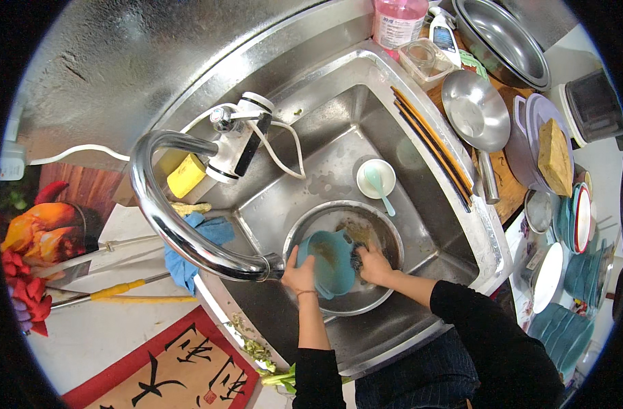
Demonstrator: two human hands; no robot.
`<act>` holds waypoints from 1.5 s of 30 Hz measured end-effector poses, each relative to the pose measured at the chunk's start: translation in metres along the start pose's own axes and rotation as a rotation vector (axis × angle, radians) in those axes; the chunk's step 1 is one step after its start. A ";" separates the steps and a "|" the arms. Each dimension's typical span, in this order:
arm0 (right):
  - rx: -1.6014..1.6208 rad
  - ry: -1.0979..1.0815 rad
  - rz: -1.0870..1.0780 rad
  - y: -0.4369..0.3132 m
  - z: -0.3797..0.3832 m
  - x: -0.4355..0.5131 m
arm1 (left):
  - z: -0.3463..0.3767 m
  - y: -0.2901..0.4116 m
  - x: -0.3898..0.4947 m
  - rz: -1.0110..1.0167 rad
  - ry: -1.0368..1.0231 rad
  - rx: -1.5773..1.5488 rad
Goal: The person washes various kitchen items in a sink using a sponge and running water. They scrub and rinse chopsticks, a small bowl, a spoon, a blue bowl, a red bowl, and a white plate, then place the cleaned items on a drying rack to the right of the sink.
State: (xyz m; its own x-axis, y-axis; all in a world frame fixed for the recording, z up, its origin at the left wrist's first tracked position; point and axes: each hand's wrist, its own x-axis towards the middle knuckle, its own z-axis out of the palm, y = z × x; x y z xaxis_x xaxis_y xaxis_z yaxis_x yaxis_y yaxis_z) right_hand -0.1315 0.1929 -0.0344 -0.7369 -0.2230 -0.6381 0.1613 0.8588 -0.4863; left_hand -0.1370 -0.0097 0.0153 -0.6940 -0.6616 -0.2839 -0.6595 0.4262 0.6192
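Observation:
My left hand (298,276) grips the near-left side of a teal bowl (337,278), thumb over its rim. The bowl is tilted inside a round stainless steel basin (397,230) holding cloudy brownish water. My right hand (375,265) is closed on a dark scouring pad (357,255), pressed to the bowl's right edge; the fingers hide part of the pad. Behind the basin, on the floor of the steel sink (321,174), stands a small white bowl (386,174) with a pale green spoon (375,181) resting in it.
A curved chrome faucet (158,204) arches left of my left hand. Chopsticks (434,148) lie along the sink's right rim, beside a steel pan (475,110). A yellow sponge (186,175) and blue cloth (214,230) sit at left; greens (255,347) lie on the near edge.

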 end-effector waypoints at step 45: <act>-0.221 -0.641 -0.151 -0.073 0.031 0.023 | 0.013 -0.014 -0.020 0.235 -0.100 0.010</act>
State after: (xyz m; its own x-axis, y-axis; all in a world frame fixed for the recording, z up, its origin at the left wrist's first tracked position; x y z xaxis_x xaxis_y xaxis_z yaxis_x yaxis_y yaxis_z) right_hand -0.1402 0.1110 -0.0322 -0.1970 -0.5176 -0.8327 -0.0998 0.8555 -0.5081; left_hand -0.1175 0.0060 0.0032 -0.8533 -0.4799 -0.2041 -0.4793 0.5674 0.6696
